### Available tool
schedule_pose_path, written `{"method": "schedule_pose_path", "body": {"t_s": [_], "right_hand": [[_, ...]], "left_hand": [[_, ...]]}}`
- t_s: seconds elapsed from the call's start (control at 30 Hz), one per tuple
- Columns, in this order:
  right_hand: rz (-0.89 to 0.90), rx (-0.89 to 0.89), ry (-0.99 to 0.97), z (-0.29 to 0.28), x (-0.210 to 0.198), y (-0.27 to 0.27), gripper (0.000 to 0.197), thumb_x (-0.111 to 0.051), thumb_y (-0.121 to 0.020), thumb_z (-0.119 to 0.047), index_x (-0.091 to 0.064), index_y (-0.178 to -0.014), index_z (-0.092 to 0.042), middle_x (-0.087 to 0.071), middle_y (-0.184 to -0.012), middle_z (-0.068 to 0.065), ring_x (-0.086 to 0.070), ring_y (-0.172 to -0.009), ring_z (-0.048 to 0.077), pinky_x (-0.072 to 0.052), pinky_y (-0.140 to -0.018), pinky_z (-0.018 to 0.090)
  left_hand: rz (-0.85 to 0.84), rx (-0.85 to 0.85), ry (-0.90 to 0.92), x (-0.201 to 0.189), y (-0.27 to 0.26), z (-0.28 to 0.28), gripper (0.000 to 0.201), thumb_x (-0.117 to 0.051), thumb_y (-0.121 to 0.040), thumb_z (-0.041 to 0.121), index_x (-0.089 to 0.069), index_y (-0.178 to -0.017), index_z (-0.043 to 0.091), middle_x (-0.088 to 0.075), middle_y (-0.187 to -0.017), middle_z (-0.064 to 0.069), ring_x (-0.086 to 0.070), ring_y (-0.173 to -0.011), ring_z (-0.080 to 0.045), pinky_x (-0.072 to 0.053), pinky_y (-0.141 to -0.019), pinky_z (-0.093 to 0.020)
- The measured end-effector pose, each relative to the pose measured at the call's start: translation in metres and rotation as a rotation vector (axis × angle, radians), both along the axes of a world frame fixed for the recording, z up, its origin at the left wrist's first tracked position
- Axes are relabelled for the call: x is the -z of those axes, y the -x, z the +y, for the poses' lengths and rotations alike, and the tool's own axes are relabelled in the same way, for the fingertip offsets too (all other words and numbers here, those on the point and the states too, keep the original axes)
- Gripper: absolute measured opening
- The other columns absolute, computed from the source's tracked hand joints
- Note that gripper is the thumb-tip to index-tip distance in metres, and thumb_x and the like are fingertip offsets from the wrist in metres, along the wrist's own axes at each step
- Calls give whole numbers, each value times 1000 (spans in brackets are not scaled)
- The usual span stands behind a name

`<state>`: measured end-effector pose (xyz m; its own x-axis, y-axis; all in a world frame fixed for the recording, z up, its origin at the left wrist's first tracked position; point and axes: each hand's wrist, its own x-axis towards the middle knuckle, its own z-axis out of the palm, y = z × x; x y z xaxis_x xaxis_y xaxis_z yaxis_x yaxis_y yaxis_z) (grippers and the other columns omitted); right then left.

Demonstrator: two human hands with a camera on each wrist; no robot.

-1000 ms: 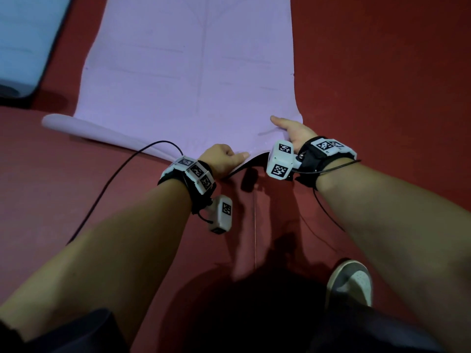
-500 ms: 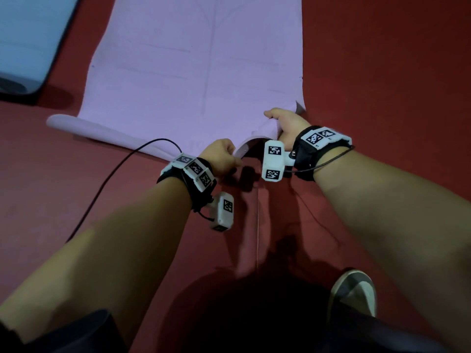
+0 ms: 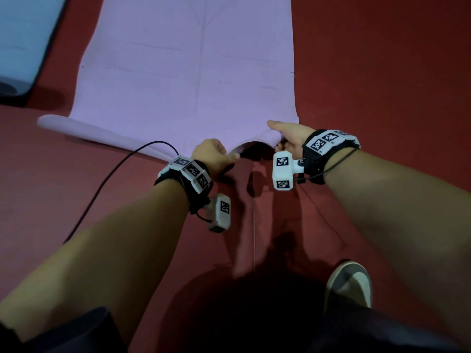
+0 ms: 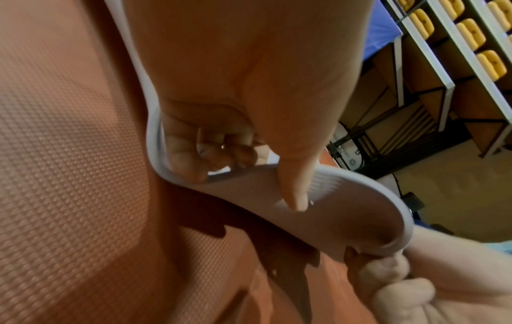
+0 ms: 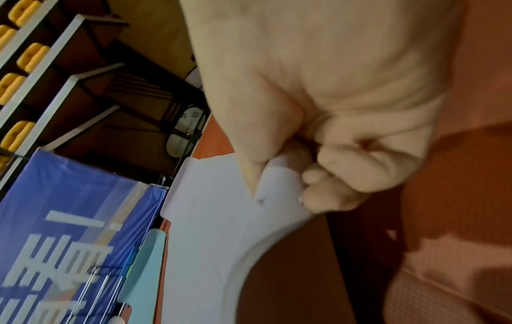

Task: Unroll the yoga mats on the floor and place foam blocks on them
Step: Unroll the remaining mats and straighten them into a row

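A lilac yoga mat [image 3: 183, 72] lies unrolled on the red floor, running away from me. Its near left corner is still curled into a low roll [image 3: 84, 129]. My left hand [image 3: 212, 155] pinches the near edge of the mat, thumb under it [image 4: 293, 193]. My right hand [image 3: 288, 135] grips the near right corner, thumb on top and fingers curled beneath [image 5: 327, 193]. Between the two hands the mat edge [image 3: 251, 145] arches up off the floor. No foam blocks are in view.
A light blue mat [image 3: 23, 39] lies at the far left. A black cable [image 3: 107, 179] runs across the floor from my left wrist. My shoe [image 3: 349, 284] stands at the lower right. Shelves with yellow items [image 4: 471, 35] stand in the background.
Both hands have lifted the mat's near edge higher, so it arches more between them. The right hand's grip on the corner has tightened.
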<state>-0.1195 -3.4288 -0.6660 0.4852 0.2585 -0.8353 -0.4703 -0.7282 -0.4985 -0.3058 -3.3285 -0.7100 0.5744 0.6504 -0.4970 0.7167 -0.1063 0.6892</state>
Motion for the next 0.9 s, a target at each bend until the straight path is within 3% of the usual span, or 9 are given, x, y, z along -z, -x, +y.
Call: {"method": "schedule_pose_path", "body": {"t_s": [0.17, 0.33, 0.47, 0.5, 0.6, 0.7, 0.77, 0.83, 0.9], "right_hand": [[36, 215, -73, 6, 3, 3, 25, -66, -92, -31, -52, -90, -11, -48, -69, 5, -43, -47, 15, -39, -44, 19], [28, 297, -103, 4, 7, 5, 20, -64, -94, -22, -54, -98, -5, -57, -76, 9, -46, -52, 18, -42, -42, 18], [22, 329, -123, -3, 10, 9, 34, -63, -95, -21, -55, -122, -2, -68, -106, 12, -63, -79, 24, -55, -61, 32], [19, 336, -124, -5, 11, 9, 33, -62, -96, -21, -54, -123, -3, -67, -104, 12, -64, -82, 24, -56, -62, 34], [21, 369, -158, -9, 11, 12, 27, -63, -95, -19, -53, -115, -4, -59, -78, 12, -52, -59, 22, -50, -43, 28], [-3, 420, -173, -8, 12, 10, 26, -69, -92, -18, -50, -100, -1, -59, -77, 13, -48, -52, 20, -45, -41, 22], [-52, 434, -176, -7, 12, 10, 38, -75, -86, -23, -54, -107, 1, -66, -86, 16, -56, -56, 23, -50, -49, 27], [-102, 409, -155, -6, 14, 9, 45, -77, -83, -33, -57, -107, 0, -69, -87, 13, -64, -64, 25, -58, -68, 36], [-85, 409, -168, -4, 9, 13, 39, -66, -92, -37, -53, -104, -3, -69, -100, 11, -69, -88, 25, -56, -89, 42]], "left_hand": [[-38, -27, 127, -11, 6, 5, 31, -85, -73, 34, -59, -72, 18, -62, -67, 0, -58, -62, -19, -47, -60, -29], [-67, -4, 195, -22, 11, 4, 19, -76, -71, 4, -60, -79, 11, -59, -68, -8, -60, -63, -21, -46, -57, -32], [-86, 1, 225, -27, 16, 2, 25, -64, -72, -9, -59, -88, 9, -56, -69, -13, -58, -58, -23, -43, -46, -27], [-88, -3, 225, -29, 16, 1, 22, -61, -73, -10, -59, -87, 8, -57, -68, -14, -59, -53, -23, -43, -44, -24], [-79, -29, 187, -33, 16, 0, 14, -57, -76, -4, -62, -81, 8, -62, -64, -13, -60, -48, -23, -47, -46, -25], [-50, -66, 121, -29, 14, 3, 6, -62, -81, 13, -63, -76, 11, -64, -66, -7, -60, -56, -25, -52, -57, -32], [-29, -62, 84, -26, 14, 6, 15, -68, -84, 27, -63, -76, 14, -66, -70, -6, -61, -64, -26, -55, -66, -36], [-27, -16, 73, -25, 14, 8, 21, -69, -86, 36, -66, -83, 16, -66, -74, -2, -62, -71, -24, -55, -67, -35], [-49, 24, 92, -29, 16, 7, 23, -69, -87, 42, -67, -89, 19, -65, -76, 2, -62, -71, -21, -49, -62, -28]]}}
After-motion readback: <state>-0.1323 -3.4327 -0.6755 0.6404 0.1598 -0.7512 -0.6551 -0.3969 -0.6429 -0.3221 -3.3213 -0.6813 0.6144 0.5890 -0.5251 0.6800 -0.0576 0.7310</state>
